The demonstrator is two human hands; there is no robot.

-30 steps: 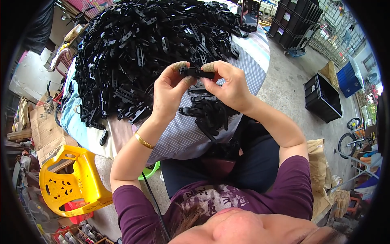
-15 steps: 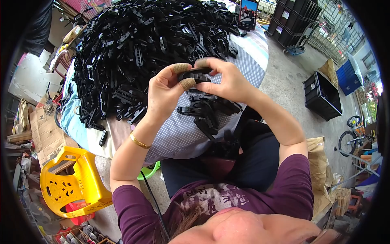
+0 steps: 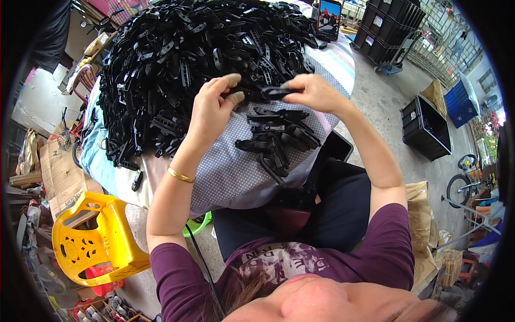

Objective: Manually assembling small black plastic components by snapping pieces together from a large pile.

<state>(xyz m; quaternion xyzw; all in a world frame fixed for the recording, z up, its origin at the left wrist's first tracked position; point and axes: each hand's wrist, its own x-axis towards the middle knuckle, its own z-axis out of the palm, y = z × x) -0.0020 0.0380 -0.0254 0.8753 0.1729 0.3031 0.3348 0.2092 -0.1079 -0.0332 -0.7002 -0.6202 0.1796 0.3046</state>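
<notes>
My right hand [image 3: 316,94] pinches a long, narrow black plastic part [image 3: 274,93] between thumb and fingers, over the table's near side. To its left, my left hand [image 3: 213,107] has its thumb and forefinger apart at the edge of a big heap of black plastic parts [image 3: 182,70]. Tan tape wraps those fingertips. Against the dark heap, nothing shows plainly between them. Closer to me, a small group of black plastic parts [image 3: 273,142] lies on the patterned tablecloth [image 3: 214,182].
A phone [image 3: 328,20] stands upright at the table's far right. On the floor are a black crate [image 3: 426,126], a blue bin [image 3: 462,102] and stacked black crates [image 3: 389,27]. A yellow plastic chair [image 3: 102,236] is at lower left, beside flattened cardboard [image 3: 67,172].
My hands were together on a black part; now they have drawn apart. The right has moved right with a part in its fingers, while the left has shifted slightly left.
</notes>
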